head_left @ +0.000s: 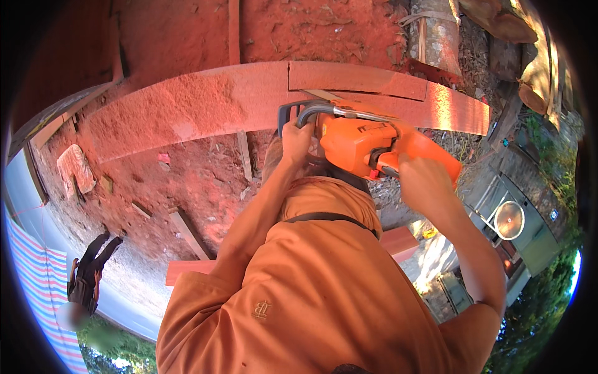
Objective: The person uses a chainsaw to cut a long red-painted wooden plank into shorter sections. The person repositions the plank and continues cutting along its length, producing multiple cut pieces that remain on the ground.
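An orange chainsaw (355, 146) is in both my hands, in front of my waist. My left hand (297, 142) is closed around its dark front handle. At the rear handle, my right hand (427, 179) grips the saw from the right side. A long reddish plank (212, 106) runs crosswise just beyond the saw, dusted with sawdust. Dark cut lines mark off a strip (355, 78) along the plank's far right edge. I cannot make out the guide bar, so whether it touches the wood is unclear.
Logs (434, 37) lie at the far right. A machine with a round wheel (509, 220) stands to the right. Wooden offcuts (190, 234) lie on the sawdust-covered ground. At left, a person in dark clothes (87, 277) stands by a striped tarp (40, 274).
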### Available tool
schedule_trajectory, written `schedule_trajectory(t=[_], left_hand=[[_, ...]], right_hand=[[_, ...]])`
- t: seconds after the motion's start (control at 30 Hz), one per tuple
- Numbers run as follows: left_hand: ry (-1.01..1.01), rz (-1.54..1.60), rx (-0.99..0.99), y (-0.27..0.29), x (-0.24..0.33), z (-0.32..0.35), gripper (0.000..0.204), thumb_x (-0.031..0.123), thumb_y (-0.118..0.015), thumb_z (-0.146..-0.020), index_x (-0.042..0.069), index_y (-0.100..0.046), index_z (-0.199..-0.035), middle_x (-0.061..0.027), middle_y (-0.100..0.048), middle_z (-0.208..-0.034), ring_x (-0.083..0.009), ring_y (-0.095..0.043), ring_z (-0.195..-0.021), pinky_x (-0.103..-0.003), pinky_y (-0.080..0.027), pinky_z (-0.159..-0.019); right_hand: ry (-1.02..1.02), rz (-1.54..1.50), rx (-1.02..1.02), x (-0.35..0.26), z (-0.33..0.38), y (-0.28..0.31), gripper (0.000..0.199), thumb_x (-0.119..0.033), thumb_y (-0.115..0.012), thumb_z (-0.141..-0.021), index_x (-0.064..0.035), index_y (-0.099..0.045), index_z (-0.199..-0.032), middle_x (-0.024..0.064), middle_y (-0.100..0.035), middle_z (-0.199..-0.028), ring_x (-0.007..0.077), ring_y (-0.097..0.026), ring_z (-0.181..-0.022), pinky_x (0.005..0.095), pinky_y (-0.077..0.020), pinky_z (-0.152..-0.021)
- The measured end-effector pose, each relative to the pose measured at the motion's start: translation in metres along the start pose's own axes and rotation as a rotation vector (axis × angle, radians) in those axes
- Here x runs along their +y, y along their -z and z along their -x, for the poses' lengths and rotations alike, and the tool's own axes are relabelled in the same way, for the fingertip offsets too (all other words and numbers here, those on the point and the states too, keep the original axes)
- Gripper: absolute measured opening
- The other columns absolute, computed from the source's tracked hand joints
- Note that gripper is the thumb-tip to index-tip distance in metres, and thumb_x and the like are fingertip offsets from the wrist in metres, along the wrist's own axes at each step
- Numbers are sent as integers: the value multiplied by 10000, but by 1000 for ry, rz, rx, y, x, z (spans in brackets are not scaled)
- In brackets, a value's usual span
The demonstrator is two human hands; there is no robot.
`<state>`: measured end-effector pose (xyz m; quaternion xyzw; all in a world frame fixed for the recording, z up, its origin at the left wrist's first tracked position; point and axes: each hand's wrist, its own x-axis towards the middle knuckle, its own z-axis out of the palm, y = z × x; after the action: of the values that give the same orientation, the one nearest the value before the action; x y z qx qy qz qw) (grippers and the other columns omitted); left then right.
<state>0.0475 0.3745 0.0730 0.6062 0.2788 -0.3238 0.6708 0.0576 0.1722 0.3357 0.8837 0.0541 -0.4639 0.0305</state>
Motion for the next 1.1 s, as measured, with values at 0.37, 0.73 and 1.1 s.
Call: schedule_trajectory(t=[0.37,0.73,1.1], left_hand=[[21,62,28,9,1,-1,104,102,-621,-862,52,-611,-771,47,-482,-585,-51,-405,-464,-248,-308,-428],[-4,0,-3,23,-10,-12,184,109,-620,-885,91,-537,-721,30,-481,-565,-65,-412,-437,-257,-318,-409],[-75,-10,-10,26,-18,-17,184,119,-630,-890,93,-535,-735,25,-478,-555,-72,-409,-424,-255,-312,-404]], right_hand=[[30,-81,68,-12,-3,-13,122,26,-627,-734,38,-609,-853,221,-679,-706,363,-704,-669,439,-557,-610],[39,-117,111,-21,-8,-24,98,6,-614,-753,47,-615,-842,221,-681,-710,353,-709,-679,429,-563,-605],[30,-64,116,-24,-9,-24,63,-33,-619,-789,2,-671,-793,161,-703,-734,283,-732,-702,370,-586,-616]])
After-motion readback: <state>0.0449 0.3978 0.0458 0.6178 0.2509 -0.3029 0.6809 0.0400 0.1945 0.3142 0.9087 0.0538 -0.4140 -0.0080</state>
